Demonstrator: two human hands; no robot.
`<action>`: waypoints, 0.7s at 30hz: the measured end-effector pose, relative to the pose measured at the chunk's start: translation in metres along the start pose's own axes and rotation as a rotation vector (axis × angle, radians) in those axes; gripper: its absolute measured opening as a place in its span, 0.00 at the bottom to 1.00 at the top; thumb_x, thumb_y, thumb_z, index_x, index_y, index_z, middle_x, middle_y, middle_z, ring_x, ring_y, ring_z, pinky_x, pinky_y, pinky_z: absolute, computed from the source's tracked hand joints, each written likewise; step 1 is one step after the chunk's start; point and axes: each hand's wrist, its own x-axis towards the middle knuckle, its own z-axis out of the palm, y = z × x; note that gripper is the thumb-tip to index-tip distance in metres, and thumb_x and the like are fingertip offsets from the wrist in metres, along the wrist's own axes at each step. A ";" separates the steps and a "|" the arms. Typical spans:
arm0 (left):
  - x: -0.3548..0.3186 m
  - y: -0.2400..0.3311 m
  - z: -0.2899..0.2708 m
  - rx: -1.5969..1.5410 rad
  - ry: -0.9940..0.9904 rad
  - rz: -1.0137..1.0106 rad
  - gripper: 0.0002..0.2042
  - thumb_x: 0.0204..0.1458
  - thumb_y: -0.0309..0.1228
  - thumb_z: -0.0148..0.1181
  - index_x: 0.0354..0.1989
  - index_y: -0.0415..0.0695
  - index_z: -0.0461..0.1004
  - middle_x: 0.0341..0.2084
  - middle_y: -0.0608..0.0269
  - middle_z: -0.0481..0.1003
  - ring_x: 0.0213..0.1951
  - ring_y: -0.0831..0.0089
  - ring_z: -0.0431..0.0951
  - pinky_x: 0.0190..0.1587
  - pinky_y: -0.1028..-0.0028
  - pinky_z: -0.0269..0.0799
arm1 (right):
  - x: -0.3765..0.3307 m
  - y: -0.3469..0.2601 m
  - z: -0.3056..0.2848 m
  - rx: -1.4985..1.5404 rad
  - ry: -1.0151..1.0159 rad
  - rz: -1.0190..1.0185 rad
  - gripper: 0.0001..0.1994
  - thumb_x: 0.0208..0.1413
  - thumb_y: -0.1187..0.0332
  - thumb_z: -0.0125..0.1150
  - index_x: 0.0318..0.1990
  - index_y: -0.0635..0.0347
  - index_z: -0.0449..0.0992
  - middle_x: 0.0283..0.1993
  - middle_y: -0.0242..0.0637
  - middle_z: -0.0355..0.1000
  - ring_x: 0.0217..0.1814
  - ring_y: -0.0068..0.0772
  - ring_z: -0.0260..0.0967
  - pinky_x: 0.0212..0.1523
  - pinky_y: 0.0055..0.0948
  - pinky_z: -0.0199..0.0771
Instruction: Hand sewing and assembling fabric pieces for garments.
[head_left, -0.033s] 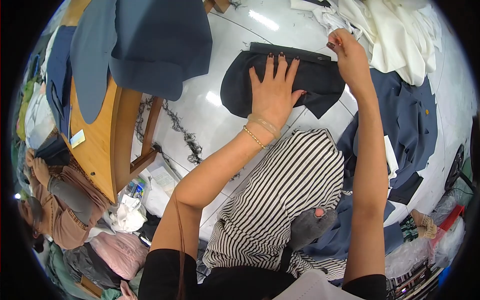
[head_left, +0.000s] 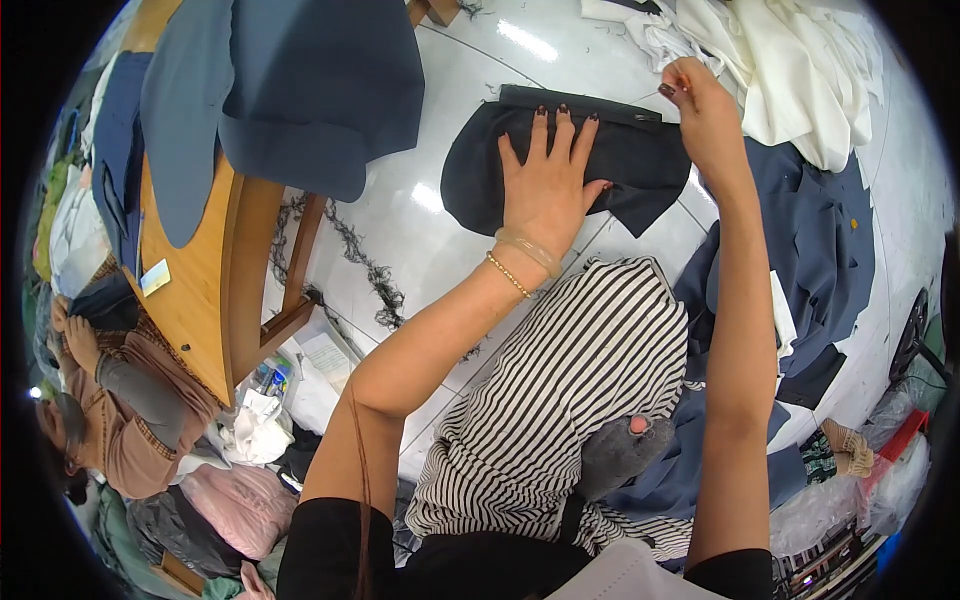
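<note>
Watching left hand (head_left: 545,188) spread on black cloth (head_left: 642,155): light pressure could let it skid. Right hand (head_left: 710,122) pinched shut; contents, I can't tell.

The left hand (head_left: 548,182) is laid flat on the black cloth (head_left: 640,158), with its fingers spread wide and its thumb pointed to the right. The left arm (head_left: 430,355) is bent at the elbow, below and left of the black cloth. The right hand (head_left: 706,118) is held by the top right corner of the black cloth, with its fingers curled in. The right arm (head_left: 738,360) is stretched almost straight.
</note>
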 end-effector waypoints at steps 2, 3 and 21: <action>0.000 0.000 0.000 0.006 -0.002 0.003 0.33 0.52 0.53 0.54 0.66 0.55 0.57 0.61 0.57 0.61 0.63 0.59 0.58 0.58 0.46 0.58 | -0.001 0.003 -0.011 0.020 0.073 -0.022 0.04 0.55 0.78 0.51 0.38 0.63 0.69 0.34 0.45 0.70 0.36 0.45 0.71 0.39 0.33 0.68; 0.000 0.000 0.001 0.006 -0.001 0.002 0.33 0.52 0.53 0.54 0.66 0.55 0.57 0.61 0.57 0.61 0.63 0.59 0.58 0.58 0.46 0.58 | -0.002 0.007 -0.016 0.019 0.073 -0.022 0.04 0.55 0.78 0.51 0.38 0.63 0.69 0.34 0.45 0.70 0.36 0.45 0.71 0.39 0.33 0.68; -0.001 0.003 0.003 0.007 -0.003 0.000 0.33 0.53 0.53 0.53 0.65 0.54 0.58 0.61 0.57 0.61 0.64 0.59 0.58 0.58 0.46 0.57 | 0.015 -0.015 0.045 -0.006 -0.162 -0.107 0.07 0.48 0.73 0.60 0.36 0.58 0.76 0.38 0.38 0.69 0.41 0.45 0.70 0.41 0.37 0.69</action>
